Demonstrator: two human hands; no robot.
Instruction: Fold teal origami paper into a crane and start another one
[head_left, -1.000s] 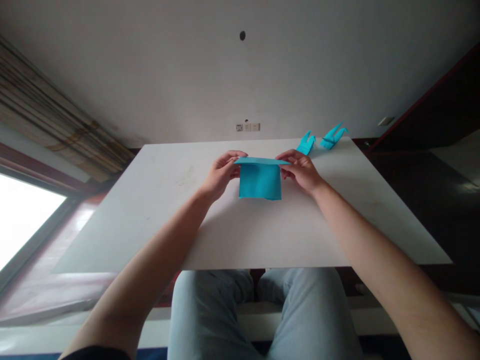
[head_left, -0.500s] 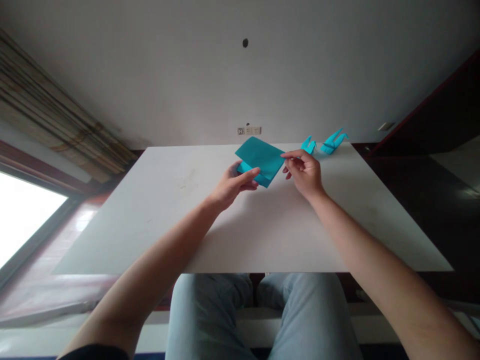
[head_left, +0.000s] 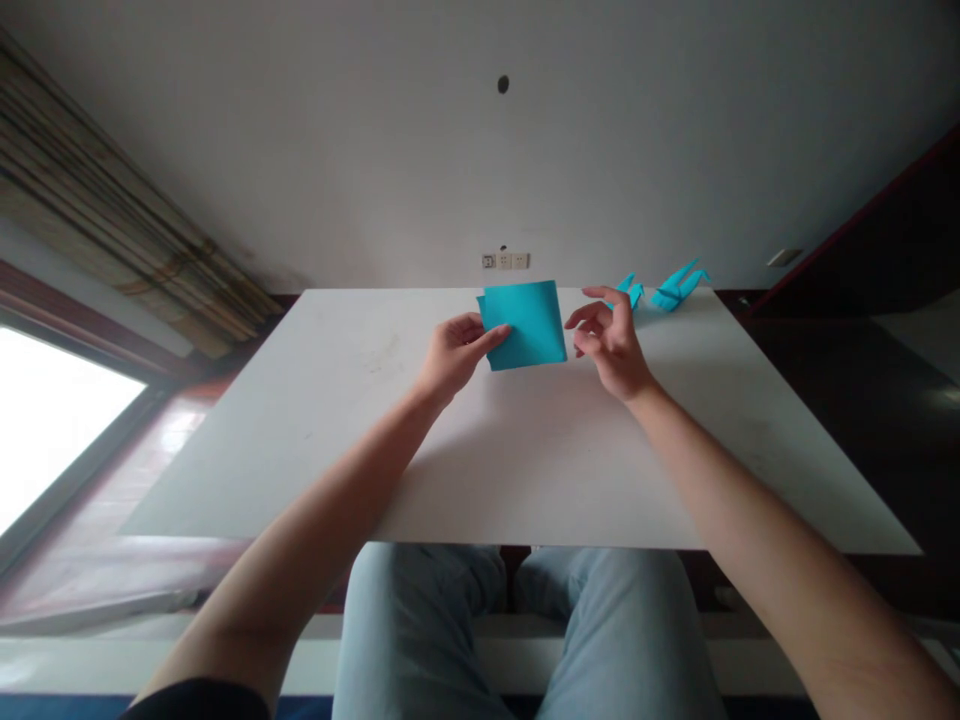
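A folded sheet of blue origami paper [head_left: 529, 322] is held up above the white table, its broad square face turned toward me. My left hand [head_left: 457, 350] pinches it at the left edge, thumb in front and fingers behind. Another layer of the paper peeks out along that left side. Just beyond the right edge, my right hand [head_left: 611, 342] hovers with fingers curved and apart, holding nothing. Behind the right hand stand two blue paper cranes: a smaller one [head_left: 636, 294], partly covered by the fingers, and a larger one [head_left: 679, 288].
The white table [head_left: 330, 440] reaches back to a grey wall with sockets [head_left: 505, 261] low on it. A curtain [head_left: 112, 200] and a bright window [head_left: 60, 420] are at the left. My knees [head_left: 420, 600] are under the front edge.
The paper has turned from a tilted diamond to a nearly level square. My right hand has let go of its right corner and spread its fingers; my left hand keeps hold.
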